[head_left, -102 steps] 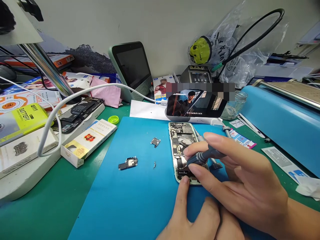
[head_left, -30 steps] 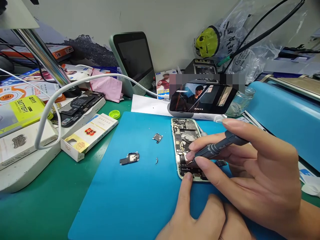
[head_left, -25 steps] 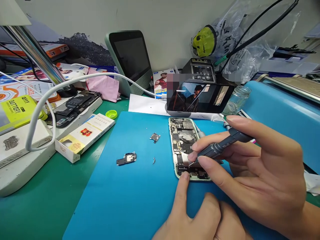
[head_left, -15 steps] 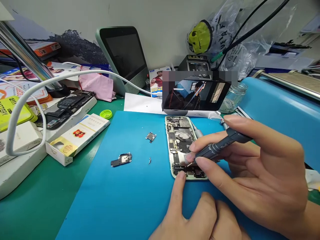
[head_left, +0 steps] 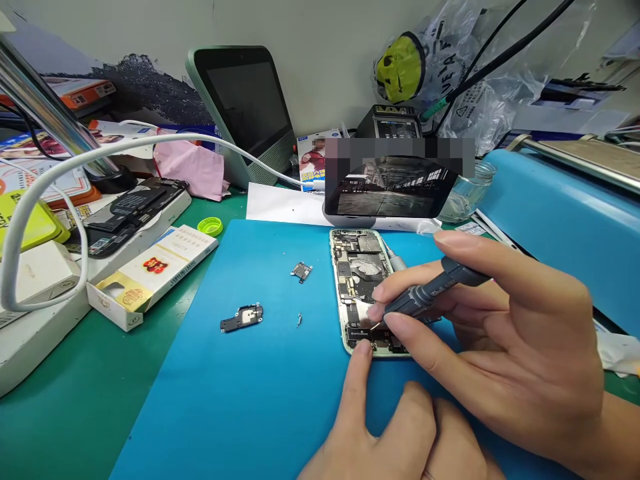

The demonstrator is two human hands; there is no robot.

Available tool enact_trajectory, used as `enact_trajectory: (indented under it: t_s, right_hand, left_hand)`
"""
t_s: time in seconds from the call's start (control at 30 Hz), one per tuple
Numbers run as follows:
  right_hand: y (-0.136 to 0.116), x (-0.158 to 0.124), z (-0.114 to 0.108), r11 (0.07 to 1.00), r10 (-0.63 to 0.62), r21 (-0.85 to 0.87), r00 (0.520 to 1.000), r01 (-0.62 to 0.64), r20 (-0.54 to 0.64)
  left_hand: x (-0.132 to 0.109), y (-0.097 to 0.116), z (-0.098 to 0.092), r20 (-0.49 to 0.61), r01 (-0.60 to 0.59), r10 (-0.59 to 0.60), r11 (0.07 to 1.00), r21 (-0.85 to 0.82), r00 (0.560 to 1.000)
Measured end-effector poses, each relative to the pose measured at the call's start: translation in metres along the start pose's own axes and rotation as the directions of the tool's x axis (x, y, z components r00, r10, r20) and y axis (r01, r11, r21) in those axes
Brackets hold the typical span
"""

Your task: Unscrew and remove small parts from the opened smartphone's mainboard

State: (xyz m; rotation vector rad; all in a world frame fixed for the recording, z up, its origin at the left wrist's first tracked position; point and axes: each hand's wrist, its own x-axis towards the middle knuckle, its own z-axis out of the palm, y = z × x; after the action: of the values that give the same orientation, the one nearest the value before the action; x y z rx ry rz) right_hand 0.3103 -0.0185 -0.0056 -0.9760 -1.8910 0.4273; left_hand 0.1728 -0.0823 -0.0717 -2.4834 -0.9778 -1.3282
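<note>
A gray screwdriver (head_left: 425, 293) is clamped between the fingers (head_left: 405, 327) of the right hand (head_left: 520, 340). Its thin tip is pointed down at the near end of an open phone (head_left: 367, 267). The same end is touched by the straight pointer finger of the left hand (head_left: 385, 443); the other fingers there are bent, and whether they are closed on anything cannot be told. The phone is laid flat on a blue mat (head_left: 225, 400), its insides bared. To its left, a small square part (head_left: 301, 271), a tiny silver bit (head_left: 299, 320) and a black part (head_left: 243, 319) are spread apart. Farther left, a white box (head_left: 165, 267) and a green cap (head_left: 210, 227) are set on the green desk (head_left: 60, 407).
</note>
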Motion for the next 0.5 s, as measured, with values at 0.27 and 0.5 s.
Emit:
enact_trajectory:
  t_s: [0.27,0.5]
  right_hand:
    - [-0.0026,-0.0005,-0.0035,1.0,-0.017,-0.012,1.0,0.017,0.009]
    - [-0.0007,0.0009,-0.0048,0.999,-0.041,0.012,0.999,0.04,0.03]
  left_hand:
    - [-0.0009,0.0016,0.0031,-0.005,0.052,-0.052,0.998,-0.021,0.999]
    - [0.0005,-0.0012,-0.0018,0.031,-0.027,0.026,0.999,0.032,0.999]
